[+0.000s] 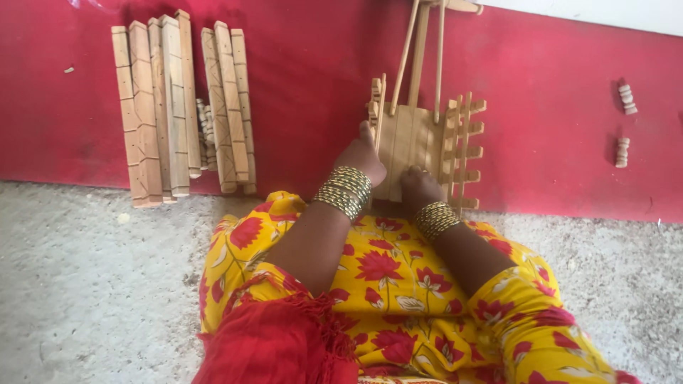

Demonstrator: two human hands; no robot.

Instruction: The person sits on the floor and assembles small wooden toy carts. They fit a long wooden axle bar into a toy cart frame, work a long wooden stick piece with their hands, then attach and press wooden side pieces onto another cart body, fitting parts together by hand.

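Note:
A pale wooden frame piece [416, 139] made of flat slats, with pegged side rails and long thin rods running away from me, lies on the red mat [313, 85] in front of my lap. My left hand [363, 158] rests on its left edge, fingers curled around the slats. My right hand [418, 186] presses down on the near end of the slats, fingers closed over the wood. Both wrists carry stacks of gold bangles.
A batch of carved wooden planks [178, 103] lies side by side on the mat at the far left. Two small turned wooden pegs [625, 124] lie at the far right. Grey rough floor [92, 284] surrounds my yellow and red flowered lap.

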